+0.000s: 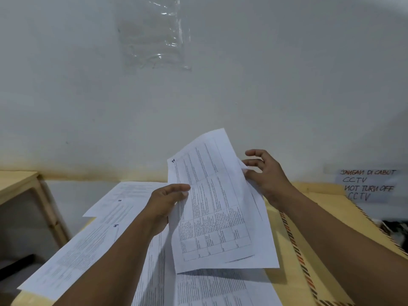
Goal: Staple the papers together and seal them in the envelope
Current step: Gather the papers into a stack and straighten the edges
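Observation:
I hold up two or three printed sheets (217, 208) with tables, tilted above the table; the front one is marked 1. My left hand (167, 203) pinches their left edge. My right hand (268, 176) grips their right edge, its fingers partly spread. More printed pages lie on the table: one marked 4 (88, 248), one marked 5 (123, 197) behind it, and another (209, 288) under the held sheets. A brown envelope (326, 250) with a red-and-black striped border lies flat at the right, partly under my right forearm. No stapler shows.
The pale wooden table (284, 272) stands against a white wall. A wooden shelf unit (19, 184) stands at the left. A handwritten CCTV notice (367, 186) is stuck on the wall at the right, with a dark object (395, 228) below it. Clear plastic (154, 34) is taped high on the wall.

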`<state>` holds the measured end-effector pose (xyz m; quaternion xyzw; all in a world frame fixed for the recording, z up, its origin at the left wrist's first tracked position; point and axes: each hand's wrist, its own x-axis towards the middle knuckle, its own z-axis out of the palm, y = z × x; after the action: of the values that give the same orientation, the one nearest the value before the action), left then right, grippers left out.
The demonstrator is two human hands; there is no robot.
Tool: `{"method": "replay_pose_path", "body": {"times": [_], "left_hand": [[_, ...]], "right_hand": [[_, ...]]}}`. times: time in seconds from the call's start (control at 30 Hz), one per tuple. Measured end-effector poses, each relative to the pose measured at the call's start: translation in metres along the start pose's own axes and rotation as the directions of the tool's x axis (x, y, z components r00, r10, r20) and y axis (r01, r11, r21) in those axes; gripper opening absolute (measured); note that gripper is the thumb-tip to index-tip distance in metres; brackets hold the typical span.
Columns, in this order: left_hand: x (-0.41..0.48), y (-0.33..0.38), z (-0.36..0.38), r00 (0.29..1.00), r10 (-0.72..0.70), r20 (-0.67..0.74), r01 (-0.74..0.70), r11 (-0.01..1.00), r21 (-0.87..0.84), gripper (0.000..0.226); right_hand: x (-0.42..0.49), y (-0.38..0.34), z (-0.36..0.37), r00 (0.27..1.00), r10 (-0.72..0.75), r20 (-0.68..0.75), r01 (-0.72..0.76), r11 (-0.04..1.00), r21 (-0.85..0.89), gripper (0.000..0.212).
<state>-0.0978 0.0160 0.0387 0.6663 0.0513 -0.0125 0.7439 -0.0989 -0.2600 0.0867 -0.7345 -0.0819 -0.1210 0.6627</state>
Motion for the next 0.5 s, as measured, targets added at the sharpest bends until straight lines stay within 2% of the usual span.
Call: {"method": "replay_pose_path", "body": {"times": [0.13, 0.27, 0.43, 0.5], "left_hand": [[0.001, 0.014, -0.002, 0.999, 0.027, 0.043, -0.025, 0.999, -0.033, 0.023], [-0.006, 0.025, -0.011, 0.991, -0.005, 0.134, 0.011, 0.999, -0.042, 0.027], [-0.015, 0.017, -0.036, 0.997, 0.02, 0.069, -0.016, 0.998, -0.063, 0.029], [-0.018, 0.007, -0.052, 0.999, -0.009, 0.042, 0.011, 1.0, -0.025, 0.027]], "right_hand": [[0.013, -0.008, 0.006, 1.0, 0.005, 0.009, -0.005, 1.0, 0.021, 0.043], [0.018, -0.007, 0.015, 0.995, 0.073, 0.07, -0.078, 0.994, 0.076, 0.05], [0.014, 0.014, 0.032, 0.976, 0.2, 0.08, -0.208, 0.971, 0.117, 0.03], [0.005, 0.032, 0.037, 0.973, 0.213, 0.085, -0.213, 0.977, -0.004, 0.025]]}}
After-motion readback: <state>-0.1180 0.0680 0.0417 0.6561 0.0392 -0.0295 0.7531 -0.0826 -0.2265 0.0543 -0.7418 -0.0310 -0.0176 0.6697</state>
